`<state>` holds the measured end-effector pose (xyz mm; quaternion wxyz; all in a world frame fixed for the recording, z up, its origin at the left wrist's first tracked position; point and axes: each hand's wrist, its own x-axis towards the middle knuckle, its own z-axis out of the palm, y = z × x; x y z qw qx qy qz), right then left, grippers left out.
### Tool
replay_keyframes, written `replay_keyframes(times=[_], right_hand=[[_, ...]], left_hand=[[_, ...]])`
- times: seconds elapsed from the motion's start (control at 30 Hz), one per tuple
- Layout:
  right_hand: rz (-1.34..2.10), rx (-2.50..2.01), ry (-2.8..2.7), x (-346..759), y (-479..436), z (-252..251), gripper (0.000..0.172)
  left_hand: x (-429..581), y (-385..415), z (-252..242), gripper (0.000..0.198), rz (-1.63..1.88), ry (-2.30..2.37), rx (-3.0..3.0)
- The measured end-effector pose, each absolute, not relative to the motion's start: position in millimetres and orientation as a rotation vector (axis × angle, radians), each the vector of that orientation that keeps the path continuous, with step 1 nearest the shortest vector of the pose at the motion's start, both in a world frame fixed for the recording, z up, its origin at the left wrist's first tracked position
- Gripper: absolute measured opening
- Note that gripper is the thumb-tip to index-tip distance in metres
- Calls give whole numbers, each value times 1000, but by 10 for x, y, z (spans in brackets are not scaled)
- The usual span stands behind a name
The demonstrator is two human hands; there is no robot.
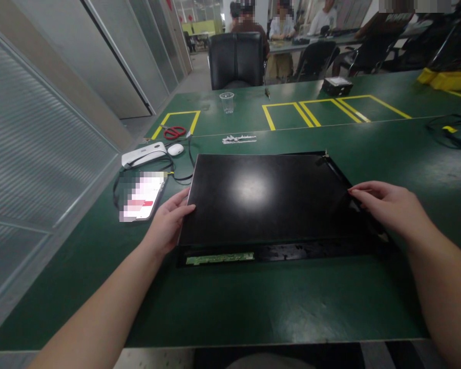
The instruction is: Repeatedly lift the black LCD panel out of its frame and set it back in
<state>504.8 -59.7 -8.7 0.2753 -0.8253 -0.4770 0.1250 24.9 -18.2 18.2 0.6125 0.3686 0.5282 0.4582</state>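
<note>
A flat black display panel (284, 205) lies over a shallow black frame (292, 252), shifted so that the frame shows along the near and right sides. Along the near edge, a narrow green circuit board (219, 258) is exposed. My left hand (167, 220) grips the panel's left edge, thumb on top and fingers at the side and underneath. At the right side, my right hand (388, 205) has thumb and forefinger pinched together on the rim of the frame. Its other fingers are curled and partly hidden.
To the left are a phone (144, 197), a white mouse (175, 149), a white device with cables (144, 155) and red-handled scissors (174, 132). A white strip (238, 139), a plastic cup (227, 102) and a black box (337, 86) stand farther back. People sit beyond.
</note>
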Motion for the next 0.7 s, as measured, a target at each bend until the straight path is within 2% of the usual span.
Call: replay_keyframes(times=[0.7], right_hand=[[368, -2291, -1303, 5147, -588, -131, 42]], left_hand=[[301, -224, 194, 72, 1087, 1227, 891]])
